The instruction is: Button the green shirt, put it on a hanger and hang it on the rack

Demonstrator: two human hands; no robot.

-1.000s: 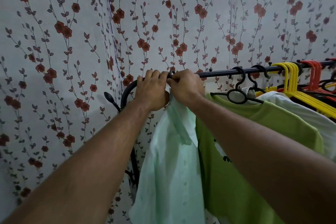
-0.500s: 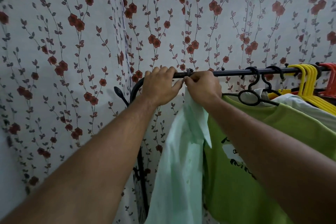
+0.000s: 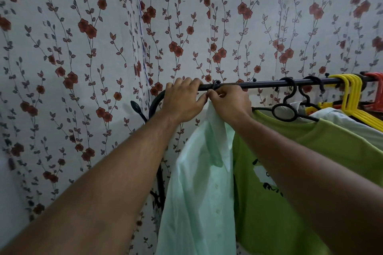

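Versus half a second ago: little change. Both hands stay at the left end of the rack point(image 3: 261, 84), and the hanger point(image 3: 215, 83) stays hooked over the rod. The shirt point(image 3: 199, 192) hangs in the same spot.

Left hand point(image 3: 182, 99): fingers curled over the rod, gripping it just left of the hook. Right hand point(image 3: 230, 103): thumb and forefinger pinch the hanger's stem just under the rod, with the collar bunched below the palm. The two hands touch at the fingertips.

Shirt: pale green, hanging from the rod, long axis vertical, collar up, hem out of view below. The button line faces near; the rest of its hanger is hidden by cloth and hand.

Counts: one pale green shirt. One lime tee point(image 3: 259, 213) just right of it, touching. One white garment point(image 3: 339, 119) further right. Two black hooks point(image 3: 290, 87) on the rod right of the hands. A bunch of yellow hangers point(image 3: 350, 93) and orange hangers point(image 3: 373, 80) at the far right, number unclear.
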